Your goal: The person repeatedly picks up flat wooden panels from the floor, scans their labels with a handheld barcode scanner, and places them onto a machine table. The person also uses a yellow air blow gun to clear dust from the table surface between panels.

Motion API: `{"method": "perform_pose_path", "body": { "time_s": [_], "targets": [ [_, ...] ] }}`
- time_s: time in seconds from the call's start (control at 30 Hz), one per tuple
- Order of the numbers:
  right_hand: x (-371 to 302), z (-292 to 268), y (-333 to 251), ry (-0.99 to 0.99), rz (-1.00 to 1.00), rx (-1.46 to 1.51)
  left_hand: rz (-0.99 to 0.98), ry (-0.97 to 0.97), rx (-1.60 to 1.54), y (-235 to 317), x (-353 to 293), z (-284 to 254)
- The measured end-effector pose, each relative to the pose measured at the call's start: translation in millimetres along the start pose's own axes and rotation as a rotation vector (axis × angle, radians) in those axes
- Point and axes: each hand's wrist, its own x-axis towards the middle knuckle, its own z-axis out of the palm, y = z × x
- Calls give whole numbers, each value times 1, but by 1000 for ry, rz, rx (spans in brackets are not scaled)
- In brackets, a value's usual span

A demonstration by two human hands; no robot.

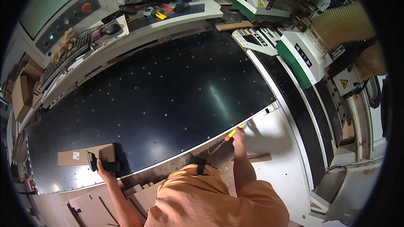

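- The hands are well apart, each closed on its own thing.
- The left hand [101,171] grips a black device [110,166] at the near left of the black desk [168,80]; how the fingers wrap it is too small to tell.
- A brown board [83,154] lies flat there, bearing a white label [76,155]; the device overlaps its right part in view.
- The right hand [239,135] is clamped round a yellow tool [231,134] with orange on it, by the desk's near edge; a thin hose [214,148] trails from it.
- A white panel [275,143] is just right of that hand, a brown strip [257,158] near the forearm.
- Beyond the desk, a counter carries a tape measure [149,11], a yellow knife [160,15] and a blue drill [179,4].
- A keyboard [63,65] sits below the control panel [65,19] at far left, cardboard boxes [22,96] beside it.
- Two white machine heads with green skirts stand at far right, the nearer one [301,54] joined to a ribbed hose [345,21].
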Motion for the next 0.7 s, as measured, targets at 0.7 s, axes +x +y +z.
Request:
{"method": "perform_pose_path", "body": {
  "time_s": [0.7],
  "targets": [
    [13,354,-212,-492,-1361,-1147,27,342,-39,-18,-4,6]
  ]
}}
